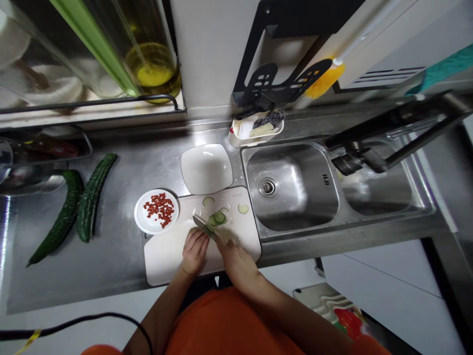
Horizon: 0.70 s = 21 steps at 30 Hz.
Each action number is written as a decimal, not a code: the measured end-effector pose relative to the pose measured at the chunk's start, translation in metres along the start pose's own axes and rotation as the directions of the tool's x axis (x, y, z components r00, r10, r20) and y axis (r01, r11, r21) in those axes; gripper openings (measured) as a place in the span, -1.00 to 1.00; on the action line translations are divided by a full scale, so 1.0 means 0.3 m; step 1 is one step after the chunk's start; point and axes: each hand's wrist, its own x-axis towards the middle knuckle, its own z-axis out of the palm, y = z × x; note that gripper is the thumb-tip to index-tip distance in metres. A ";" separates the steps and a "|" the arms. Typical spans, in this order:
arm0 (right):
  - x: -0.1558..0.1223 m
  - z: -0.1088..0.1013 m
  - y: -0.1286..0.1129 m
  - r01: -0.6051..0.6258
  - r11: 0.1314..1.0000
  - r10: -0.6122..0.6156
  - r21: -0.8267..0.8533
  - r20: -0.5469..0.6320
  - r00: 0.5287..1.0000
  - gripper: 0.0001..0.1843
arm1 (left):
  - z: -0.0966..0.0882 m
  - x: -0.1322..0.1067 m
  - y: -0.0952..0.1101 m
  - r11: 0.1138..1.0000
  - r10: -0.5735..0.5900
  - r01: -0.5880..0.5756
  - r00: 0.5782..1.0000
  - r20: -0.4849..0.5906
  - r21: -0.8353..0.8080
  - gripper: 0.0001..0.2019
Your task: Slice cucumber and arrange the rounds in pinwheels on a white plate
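My right hand (238, 264) grips a kitchen knife (201, 224), its blade pointing up and left over the white cutting board (166, 259). Close against the blade, my left hand (194, 250) has its fingers curled around a piece of cucumber that they almost wholly hide. One slice lies right at the blade. Beyond the knife, several thin cucumber slices (218, 217) overlap on the board. A single slice (209, 202) lies above them, another (243, 209) near the right edge.
A small white plate of diced red pieces (159, 209) overlaps the board's left corner. Behind the board stands a white square dish (207, 170). Two whole cucumbers (94, 197) lie at left. To the right are a steel double sink (295, 197) and a black faucet (388, 128).
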 end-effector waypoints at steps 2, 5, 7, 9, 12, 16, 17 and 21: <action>0.005 -0.001 -0.001 -0.004 1.000 0.004 0.000 0.008 1.000 -0.48 | 0.000 -0.001 0.000 1.000 -0.010 0.010 1.000 0.003 0.002 -0.79; 0.014 -0.001 -0.002 -0.011 1.000 0.011 0.010 0.018 1.000 -0.50 | -0.001 0.000 0.001 1.000 -0.013 0.013 1.000 0.005 -0.004 -0.79; 0.021 0.002 -0.001 -0.002 1.000 0.002 0.020 0.014 1.000 -0.52 | -0.002 0.003 0.003 1.000 -0.010 0.010 1.000 0.009 -0.006 -0.79; 0.027 0.008 0.000 0.014 1.000 -0.014 0.027 0.003 1.000 -0.54 | -0.003 0.006 0.006 1.000 -0.005 0.005 1.000 0.015 -0.008 -0.77; 0.033 0.016 0.002 0.018 1.000 -0.017 0.025 -0.017 1.000 -0.56 | -0.004 0.008 0.009 1.000 -0.002 0.002 1.000 0.014 -0.008 -0.77; 0.040 0.020 0.004 0.011 1.000 -0.010 0.028 -0.018 1.000 -0.55 | -0.004 0.008 0.008 1.000 -0.013 0.013 1.000 0.018 -0.004 -0.78; 0.042 0.020 0.004 0.012 0.999 -0.012 0.030 -0.015 1.000 -0.55 | -0.004 0.007 0.008 1.000 -0.014 0.014 1.000 0.020 -0.004 -0.79; 0.051 0.026 0.008 0.005 0.999 -0.005 0.040 0.008 1.000 -0.56 | -0.002 0.005 0.005 1.000 0.002 -0.002 1.000 0.017 0.005 -0.80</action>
